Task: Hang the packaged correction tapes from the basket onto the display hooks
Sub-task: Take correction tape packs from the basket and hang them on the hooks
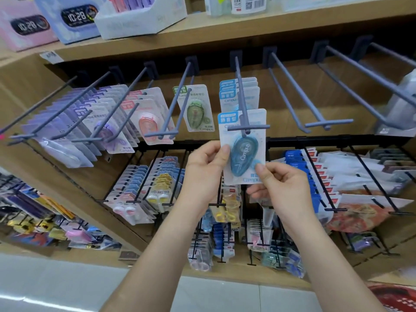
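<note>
A blue packaged correction tape hangs at the front end of a grey display hook. My left hand pinches the pack's left edge with the thumb on its front. My right hand pinches its lower right corner. Further back on the same hook hang several more blue packs. The neighbouring hooks to the left carry a green pack, pink packs and a long row of purple packs.
Two bare grey hooks jut out to the right of the blue row. A wooden shelf above bears boxed clocks. Black wire hooks with other stationery hang below my hands. A red basket shows at the bottom right corner.
</note>
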{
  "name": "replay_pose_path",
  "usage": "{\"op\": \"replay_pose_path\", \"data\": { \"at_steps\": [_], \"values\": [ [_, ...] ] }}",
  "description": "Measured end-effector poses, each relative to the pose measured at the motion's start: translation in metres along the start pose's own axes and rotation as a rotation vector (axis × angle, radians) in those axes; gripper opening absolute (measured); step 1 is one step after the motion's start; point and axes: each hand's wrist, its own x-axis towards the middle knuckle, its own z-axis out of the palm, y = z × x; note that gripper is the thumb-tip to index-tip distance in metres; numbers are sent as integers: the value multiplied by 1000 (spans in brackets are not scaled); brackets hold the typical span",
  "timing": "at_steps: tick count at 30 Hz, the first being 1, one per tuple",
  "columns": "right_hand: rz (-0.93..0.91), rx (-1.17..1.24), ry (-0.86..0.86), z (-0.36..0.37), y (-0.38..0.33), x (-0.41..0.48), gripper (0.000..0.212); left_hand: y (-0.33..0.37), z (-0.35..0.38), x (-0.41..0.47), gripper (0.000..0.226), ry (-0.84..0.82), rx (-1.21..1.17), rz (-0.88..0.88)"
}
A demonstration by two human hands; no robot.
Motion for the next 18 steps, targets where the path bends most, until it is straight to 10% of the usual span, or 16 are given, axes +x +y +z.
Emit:
{"op": "replay_pose_path", "data": {
  "at_steps": [18],
  "values": [
    [13,-167,49,-36,6,14,25,-19,16,71,17,296,452,153]
  ]
}}
